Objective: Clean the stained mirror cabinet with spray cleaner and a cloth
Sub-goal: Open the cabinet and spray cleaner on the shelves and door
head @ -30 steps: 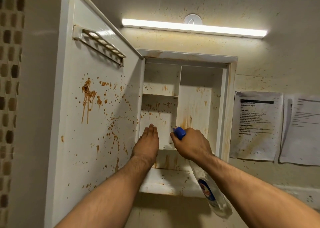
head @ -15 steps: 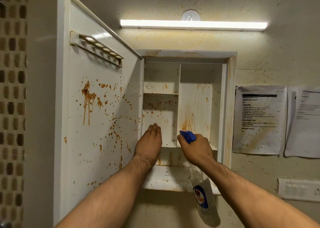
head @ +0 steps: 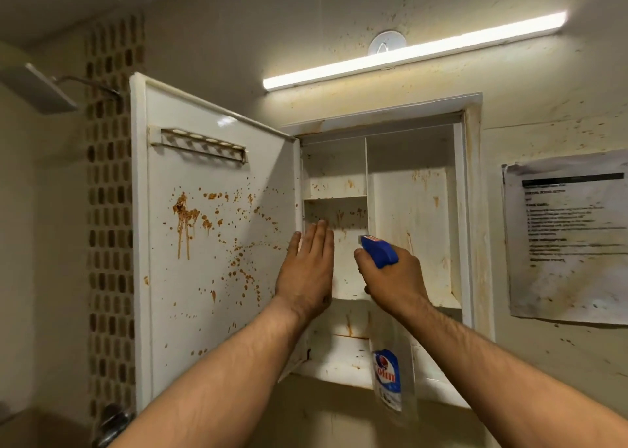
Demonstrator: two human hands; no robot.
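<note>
Mirror cabinet point(head: 474, 192) on a spattered wall point(head: 543, 90), door point(head: 210, 277) swung wide to the left. Orange-brown splashes and drips over the door's inner face, thickest toward its upper left, thinner across the shelves and back panel inside. Small holed rack point(head: 200, 146) near the door's top edge. Inside: a narrow left column split by a short shelf point(head: 334, 197), a taller compartment on the right, a wider shelf along the bottom edge.

Raised flat, left grip point(head: 306, 274): fingers straight and together, pointing up, in front of the cabinet's hinge edge and the left column's middle compartment. Holding nothing; touching the cabinet or not, cannot tell.

Curled tight round the neck of a spray bottle point(head: 387, 379), right grip point(head: 394, 277), just beside the left grip and in front of the divider. Blue trigger head point(head: 380, 252) sticking out above the knuckles, nozzle aimed into the cabinet. Clear bottle body with a blue label hanging below the wrist, across the cabinet's bottom edge.

Lit tube lamp point(head: 407, 53) above the top edge. Stained printed sheet point(head: 571, 236) on the wall, well to the right of the cabinet. Mosaic tile strip point(head: 108, 209) and shower head point(head: 37, 90) beyond the door's left edge.
</note>
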